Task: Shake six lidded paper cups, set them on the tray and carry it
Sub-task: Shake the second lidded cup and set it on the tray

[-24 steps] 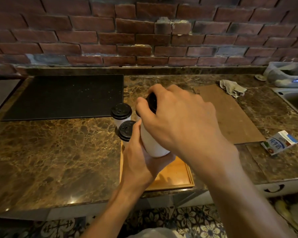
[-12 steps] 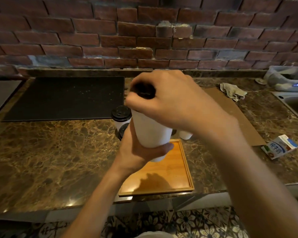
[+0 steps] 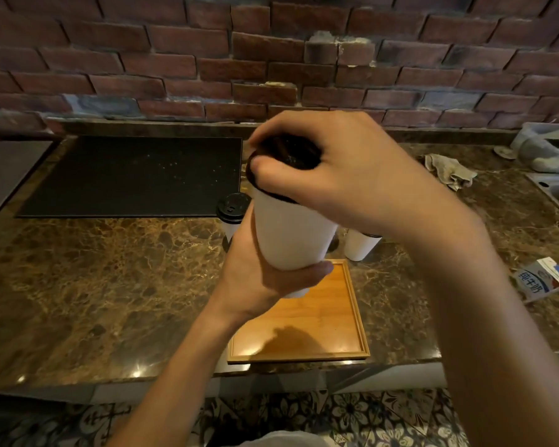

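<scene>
Between both hands, raised above the wooden tray [image 3: 352, 317], is a white paper cup [image 3: 291, 233]: the left hand [image 3: 259, 279] curls round its base, the right hand [image 3: 346, 175] clamps fingers over its black lid [image 3: 284, 156]. Just past the left hand stands another lidded cup [image 3: 231, 209]; under the right wrist, a third cup [image 3: 359, 246].

Left hand [image 3: 259, 282] cups the paper cup [image 3: 291, 233] from below, thumb wrapped across its lower wall. Right hand [image 3: 352, 175] clamps over the lid [image 3: 284, 153] from above, fingers curled round the rim, wrist bent.
</scene>
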`<state>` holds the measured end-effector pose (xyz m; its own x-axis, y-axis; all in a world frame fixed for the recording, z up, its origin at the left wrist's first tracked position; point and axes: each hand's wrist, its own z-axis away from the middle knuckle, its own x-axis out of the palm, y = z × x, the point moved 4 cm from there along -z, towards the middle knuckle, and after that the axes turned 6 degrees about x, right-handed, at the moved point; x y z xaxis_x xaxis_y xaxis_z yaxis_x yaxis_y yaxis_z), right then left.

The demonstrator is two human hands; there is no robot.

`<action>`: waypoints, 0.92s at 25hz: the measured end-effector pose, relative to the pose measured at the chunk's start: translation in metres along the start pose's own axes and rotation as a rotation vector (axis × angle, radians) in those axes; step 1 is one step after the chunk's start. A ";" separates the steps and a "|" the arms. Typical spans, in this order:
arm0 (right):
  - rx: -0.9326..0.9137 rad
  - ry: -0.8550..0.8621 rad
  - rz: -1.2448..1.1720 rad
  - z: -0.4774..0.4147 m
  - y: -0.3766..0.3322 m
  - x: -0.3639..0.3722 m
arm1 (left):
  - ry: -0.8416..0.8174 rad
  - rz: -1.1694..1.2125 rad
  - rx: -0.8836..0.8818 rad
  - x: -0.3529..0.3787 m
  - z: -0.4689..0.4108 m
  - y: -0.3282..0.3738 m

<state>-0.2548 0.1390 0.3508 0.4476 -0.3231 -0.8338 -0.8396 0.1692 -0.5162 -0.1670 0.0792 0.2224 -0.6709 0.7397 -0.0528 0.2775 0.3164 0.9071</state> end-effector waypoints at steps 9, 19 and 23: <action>-0.243 -0.233 -0.462 0.000 -0.001 -0.017 | -0.097 0.103 0.038 0.000 -0.005 0.011; -0.226 -0.042 -0.157 -0.011 -0.008 -0.008 | 0.055 -0.008 -0.001 -0.006 -0.011 0.014; -0.294 -0.288 -0.331 -0.012 -0.006 -0.024 | -0.038 -0.019 0.007 -0.008 -0.014 0.020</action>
<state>-0.2644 0.1348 0.3761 0.7351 -0.0389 -0.6768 -0.6713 -0.1805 -0.7188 -0.1657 0.0714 0.2467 -0.6494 0.7556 -0.0862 0.2700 0.3351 0.9027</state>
